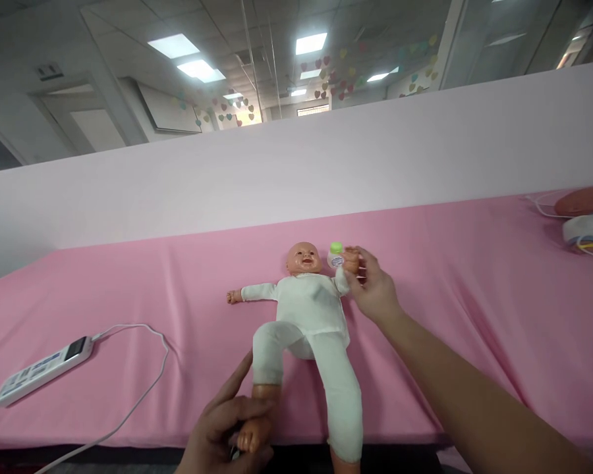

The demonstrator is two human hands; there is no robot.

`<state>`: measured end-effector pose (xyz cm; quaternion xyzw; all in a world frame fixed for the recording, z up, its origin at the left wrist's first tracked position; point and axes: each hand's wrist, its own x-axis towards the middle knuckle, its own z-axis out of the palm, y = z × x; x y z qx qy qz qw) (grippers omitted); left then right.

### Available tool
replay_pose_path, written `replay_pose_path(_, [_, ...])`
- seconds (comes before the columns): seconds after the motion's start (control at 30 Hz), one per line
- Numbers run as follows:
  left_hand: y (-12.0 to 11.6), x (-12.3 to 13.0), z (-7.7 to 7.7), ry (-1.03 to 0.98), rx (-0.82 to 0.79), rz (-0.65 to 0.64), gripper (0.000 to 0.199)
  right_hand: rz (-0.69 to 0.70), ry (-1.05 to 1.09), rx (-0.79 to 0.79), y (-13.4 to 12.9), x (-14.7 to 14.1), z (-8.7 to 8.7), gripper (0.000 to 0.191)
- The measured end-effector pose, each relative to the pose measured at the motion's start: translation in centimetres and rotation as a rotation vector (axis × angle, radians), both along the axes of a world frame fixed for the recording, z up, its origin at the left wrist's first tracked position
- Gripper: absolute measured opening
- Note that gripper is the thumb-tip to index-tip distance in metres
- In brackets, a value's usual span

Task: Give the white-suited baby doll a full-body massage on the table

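A baby doll [309, 303] in a white top and leggings lies face up on the pink sheet, its head toward the wall. My left hand [227, 421] is wrapped round the doll's bare lower leg and foot, at the near edge, and that leg is bent and raised. With my right hand [378, 289] I grip the doll's hand, holding that arm up off the sheet. The doll's other arm stretches out to the left, and its other leg reaches to the near edge. Just behind the gripped hand stands a small jar [335, 255] with a bright green lid.
A white power strip [44, 370] lies at the left, its cord looping over the near edge. At the far right are an orange-brown object [586, 200] and a white cloth-like item [586, 228] with thin cords. A low white wall [277, 178] borders the back of the pink sheet [202, 276].
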<state>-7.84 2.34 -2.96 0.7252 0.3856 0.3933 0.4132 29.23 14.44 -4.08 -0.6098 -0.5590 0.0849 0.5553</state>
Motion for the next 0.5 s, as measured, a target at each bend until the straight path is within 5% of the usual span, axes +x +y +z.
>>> replay_pose_path(0.17, [3.0,2.7,2.6,-0.058,0.048,-0.065,0.033,0.279,-0.431,0.148,-1.1,-4.3,0.8,0.045])
replay_pose_path(0.33, [6.4,4.6,1.9,-0.182,-0.017,-0.090,0.032,0.433,-0.803,0.180,-0.9,-4.7,0.1,0.036])
replay_pose_path(0.5, [8.7,5.3,1.5,-0.272,-0.115,-0.079,0.038,0.440,-0.790,0.133,-0.8,-4.6,0.2,0.033])
